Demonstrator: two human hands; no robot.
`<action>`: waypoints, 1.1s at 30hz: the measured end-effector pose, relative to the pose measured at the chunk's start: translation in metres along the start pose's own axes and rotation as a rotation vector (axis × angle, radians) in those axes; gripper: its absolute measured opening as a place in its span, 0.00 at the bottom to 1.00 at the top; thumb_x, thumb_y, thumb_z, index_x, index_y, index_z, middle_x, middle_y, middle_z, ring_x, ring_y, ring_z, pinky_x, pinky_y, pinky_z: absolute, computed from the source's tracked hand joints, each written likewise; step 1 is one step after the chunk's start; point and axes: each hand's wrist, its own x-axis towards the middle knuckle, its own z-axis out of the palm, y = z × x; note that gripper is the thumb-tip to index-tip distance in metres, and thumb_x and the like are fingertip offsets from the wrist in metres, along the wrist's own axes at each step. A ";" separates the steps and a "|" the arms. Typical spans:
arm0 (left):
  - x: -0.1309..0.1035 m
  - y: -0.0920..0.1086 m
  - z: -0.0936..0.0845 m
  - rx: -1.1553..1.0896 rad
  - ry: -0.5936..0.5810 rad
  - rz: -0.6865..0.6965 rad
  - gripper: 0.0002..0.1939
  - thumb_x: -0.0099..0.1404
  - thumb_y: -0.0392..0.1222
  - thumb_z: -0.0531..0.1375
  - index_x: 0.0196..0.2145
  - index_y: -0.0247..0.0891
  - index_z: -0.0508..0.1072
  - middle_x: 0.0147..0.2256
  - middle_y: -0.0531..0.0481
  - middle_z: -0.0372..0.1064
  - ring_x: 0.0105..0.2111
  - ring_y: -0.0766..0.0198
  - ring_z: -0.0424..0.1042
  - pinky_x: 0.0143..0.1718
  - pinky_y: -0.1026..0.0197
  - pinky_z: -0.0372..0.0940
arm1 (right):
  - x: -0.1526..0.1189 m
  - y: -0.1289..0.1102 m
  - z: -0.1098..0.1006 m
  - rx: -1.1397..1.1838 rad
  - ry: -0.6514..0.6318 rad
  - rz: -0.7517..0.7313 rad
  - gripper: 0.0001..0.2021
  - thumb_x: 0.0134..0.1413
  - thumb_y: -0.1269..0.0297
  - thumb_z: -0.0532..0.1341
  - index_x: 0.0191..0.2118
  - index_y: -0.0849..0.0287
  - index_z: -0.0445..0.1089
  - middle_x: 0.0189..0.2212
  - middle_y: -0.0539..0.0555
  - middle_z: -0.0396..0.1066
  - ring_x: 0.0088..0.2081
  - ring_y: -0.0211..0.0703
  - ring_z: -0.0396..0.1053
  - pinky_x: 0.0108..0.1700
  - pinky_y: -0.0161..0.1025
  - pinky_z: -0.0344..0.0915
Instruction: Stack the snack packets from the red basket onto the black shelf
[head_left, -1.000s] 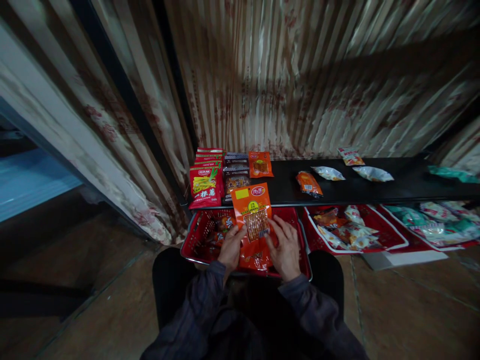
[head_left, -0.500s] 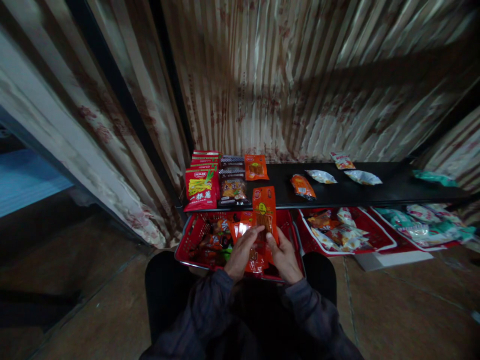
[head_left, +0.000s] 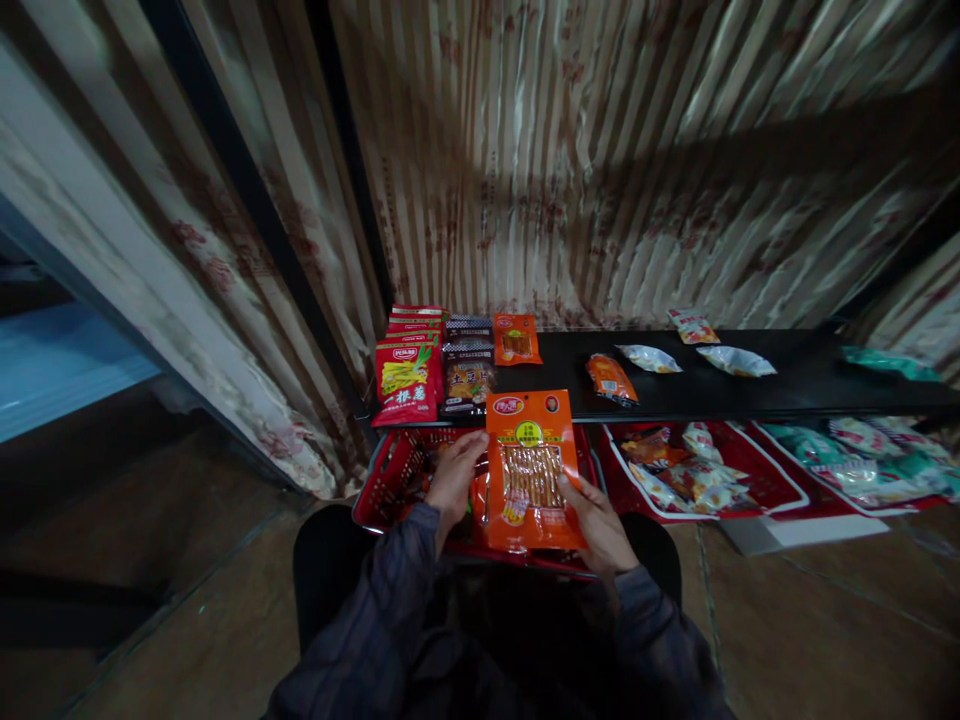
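An orange snack packet with a clear window showing brown sticks faces me, held nearly flat above the near red basket. My right hand grips its right edge, thumb on the front. At its left edge is my left hand, closed against the side with some fingertips hidden. Under it, other packets in the basket are partly covered. Just beyond, the shelf bears a similar orange packet, dark potato-chip packets and a stack of red snack packets.
The black shelf runs across, with an orange bag and white bags lying on it. Two more red baskets, one with mixed bags, the other with green-and-white bags, sit under its edge. A striped curtain hangs behind.
The orange packet has turned from a narrow, angled view to face me broadly. My hands have moved apart to its opposite edges.
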 end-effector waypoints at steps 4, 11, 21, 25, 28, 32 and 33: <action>0.002 0.003 0.005 -0.047 -0.029 -0.022 0.25 0.42 0.53 0.73 0.35 0.36 0.76 0.34 0.45 0.78 0.34 0.61 0.75 0.36 0.61 0.66 | 0.001 0.004 -0.007 -0.030 0.009 0.025 0.20 0.35 0.52 0.74 0.36 0.55 0.77 0.31 0.54 0.80 0.41 0.55 0.77 0.42 0.46 0.74; 0.005 0.007 0.010 -0.056 -0.004 -0.005 0.22 0.40 0.51 0.73 0.31 0.36 0.77 0.32 0.47 0.78 0.31 0.60 0.75 0.33 0.62 0.66 | 0.003 0.012 -0.014 -0.008 0.030 0.090 0.19 0.34 0.53 0.74 0.35 0.54 0.77 0.33 0.54 0.80 0.43 0.56 0.77 0.44 0.48 0.73; 0.016 0.008 0.018 -0.018 0.005 -0.011 0.19 0.41 0.49 0.73 0.30 0.37 0.77 0.30 0.49 0.77 0.31 0.62 0.74 0.33 0.63 0.64 | 0.017 0.011 -0.015 -0.025 0.070 0.026 0.20 0.35 0.52 0.73 0.36 0.54 0.76 0.35 0.52 0.80 0.43 0.52 0.77 0.45 0.44 0.73; 0.018 0.007 0.019 0.074 -0.093 -0.063 0.20 0.46 0.51 0.71 0.33 0.36 0.78 0.33 0.45 0.78 0.31 0.63 0.74 0.33 0.64 0.63 | 0.034 -0.001 -0.017 0.010 0.130 0.007 0.19 0.33 0.52 0.73 0.35 0.54 0.76 0.32 0.51 0.80 0.40 0.53 0.77 0.42 0.44 0.74; 0.019 0.006 0.022 0.122 -0.136 -0.086 0.19 0.46 0.48 0.71 0.34 0.35 0.78 0.33 0.46 0.77 0.30 0.65 0.73 0.32 0.65 0.62 | 0.046 -0.011 -0.021 0.003 0.103 0.010 0.22 0.33 0.52 0.74 0.38 0.55 0.76 0.34 0.52 0.80 0.41 0.53 0.77 0.43 0.46 0.74; 0.024 0.005 0.027 0.161 -0.154 -0.075 0.16 0.45 0.44 0.71 0.32 0.35 0.78 0.31 0.47 0.77 0.30 0.65 0.72 0.33 0.64 0.63 | 0.060 -0.020 -0.025 -0.034 0.060 0.012 0.22 0.34 0.52 0.74 0.38 0.55 0.76 0.34 0.52 0.80 0.42 0.53 0.77 0.44 0.46 0.73; 0.026 0.004 0.029 0.166 -0.153 -0.074 0.16 0.44 0.43 0.71 0.32 0.35 0.78 0.31 0.47 0.77 0.30 0.64 0.72 0.33 0.64 0.63 | 0.063 -0.021 -0.025 -0.045 0.055 0.007 0.21 0.35 0.52 0.73 0.38 0.54 0.76 0.34 0.52 0.80 0.42 0.53 0.77 0.44 0.46 0.73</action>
